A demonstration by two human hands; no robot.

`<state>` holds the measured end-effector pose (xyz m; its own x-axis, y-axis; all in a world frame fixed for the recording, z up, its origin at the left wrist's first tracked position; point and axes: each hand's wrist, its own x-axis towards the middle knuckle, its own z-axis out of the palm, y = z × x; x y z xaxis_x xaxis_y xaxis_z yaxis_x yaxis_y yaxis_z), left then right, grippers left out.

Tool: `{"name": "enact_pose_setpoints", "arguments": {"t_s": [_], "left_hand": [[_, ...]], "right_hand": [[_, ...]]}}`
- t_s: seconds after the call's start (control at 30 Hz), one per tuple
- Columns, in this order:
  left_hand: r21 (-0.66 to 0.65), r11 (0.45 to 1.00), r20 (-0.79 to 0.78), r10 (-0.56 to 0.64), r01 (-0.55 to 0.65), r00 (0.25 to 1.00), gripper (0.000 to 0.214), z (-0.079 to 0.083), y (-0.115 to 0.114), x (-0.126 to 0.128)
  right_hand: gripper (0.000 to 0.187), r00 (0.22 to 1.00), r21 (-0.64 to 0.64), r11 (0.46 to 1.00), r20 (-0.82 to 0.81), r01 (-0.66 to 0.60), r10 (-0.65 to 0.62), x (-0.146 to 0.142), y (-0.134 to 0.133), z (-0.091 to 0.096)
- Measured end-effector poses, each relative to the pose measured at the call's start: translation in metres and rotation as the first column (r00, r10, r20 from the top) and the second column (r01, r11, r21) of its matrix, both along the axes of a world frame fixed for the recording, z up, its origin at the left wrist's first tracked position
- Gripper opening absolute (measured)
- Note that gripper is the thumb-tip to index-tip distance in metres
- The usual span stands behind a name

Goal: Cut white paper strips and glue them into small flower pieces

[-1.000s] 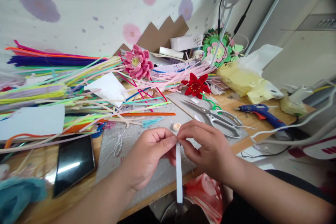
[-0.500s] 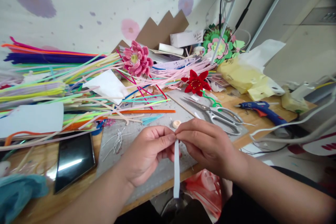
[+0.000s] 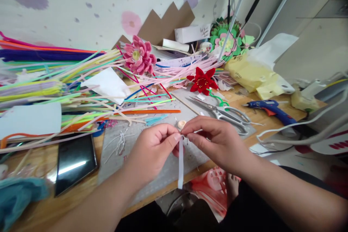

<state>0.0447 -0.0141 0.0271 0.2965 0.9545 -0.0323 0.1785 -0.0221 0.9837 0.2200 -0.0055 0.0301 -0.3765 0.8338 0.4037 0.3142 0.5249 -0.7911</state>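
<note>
My left hand (image 3: 159,148) is closed, its thumb and index finger pinching the upper end of a narrow white strip (image 3: 181,166). The strip hangs straight down past the table's front edge. My right hand (image 3: 212,136) meets it fingertip to fingertip at the top of the strip, thumb and index pinched together. What lies between those right fingertips is too small and covered to make out. Just behind the fingertips is a small cream-coloured roll (image 3: 181,124). Grey-handled scissors (image 3: 225,113) lie beyond my right hand on the grey cutting mat (image 3: 114,163).
Many coloured pipe cleaners (image 3: 67,90) spread across the left. A pink flower (image 3: 140,56) and a red flower (image 3: 202,81) stand behind. A blue glue gun (image 3: 272,110) lies at right, with white cables (image 3: 296,136). A black phone (image 3: 76,165) rests at left.
My right thumb and index have shifted slightly at the top of the strip, and the right fingers are a little more spread. The whole view has tilted slightly.
</note>
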Motion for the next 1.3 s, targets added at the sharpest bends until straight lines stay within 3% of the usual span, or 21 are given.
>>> {"name": "enact_pose_setpoints", "arguments": {"t_s": [0.17, 0.3, 0.5, 0.67, 0.73, 0.83, 0.9, 1.07, 1.3], "left_hand": [[0.210, 0.977, -0.247, 0.080, -0.027, 0.966, 0.022, 0.001, -0.006, 0.001], [0.304, 0.952, -0.323, 0.115, -0.012, 0.940, 0.021, -0.001, -0.007, 0.001], [0.233, 0.972, -0.287, 0.079, -0.011, 0.955, 0.025, -0.001, -0.007, 0.000], [0.178, 0.984, -0.219, 0.069, -0.029, 0.973, 0.027, 0.000, -0.005, 0.001], [0.107, 0.994, -0.115, 0.044, -0.032, 0.992, 0.026, 0.000, -0.004, 0.002], [-0.057, 0.998, 0.042, 0.019, -0.017, 0.999, 0.013, 0.000, -0.003, 0.005], [-0.114, 0.993, 0.068, 0.035, -0.027, 0.997, 0.008, 0.000, -0.003, 0.007], [-0.047, 0.996, -0.018, 0.069, -0.070, 0.997, 0.010, 0.001, -0.003, 0.006], [0.042, 0.996, -0.144, 0.086, -0.080, 0.986, 0.009, 0.000, -0.005, 0.003]], "right_hand": [[0.010, 0.998, -0.103, 0.993, 0.004, 0.066, -0.066, -0.006, 0.000, -0.001], [0.009, 0.994, -0.147, 0.983, 0.007, 0.111, -0.111, -0.009, -0.002, -0.002], [0.011, 0.990, -0.181, 0.973, 0.009, 0.142, -0.143, -0.012, -0.003, -0.002], [0.012, 0.981, -0.057, 0.980, 0.041, 0.189, -0.187, -0.014, -0.004, -0.005], [0.011, 0.978, -0.042, 0.978, 0.031, 0.206, -0.205, -0.015, -0.004, -0.005], [0.008, 0.975, -0.122, 0.969, -0.028, 0.214, -0.219, -0.014, -0.004, -0.005], [0.006, 0.974, -0.176, 0.965, -0.073, 0.197, -0.212, -0.012, -0.003, -0.004], [0.014, 0.992, -0.202, 0.978, -0.103, 0.048, -0.070, -0.003, 0.001, 0.000], [0.006, 1.000, -0.092, 0.996, -0.009, 0.003, -0.004, -0.001, 0.004, 0.000]]}}
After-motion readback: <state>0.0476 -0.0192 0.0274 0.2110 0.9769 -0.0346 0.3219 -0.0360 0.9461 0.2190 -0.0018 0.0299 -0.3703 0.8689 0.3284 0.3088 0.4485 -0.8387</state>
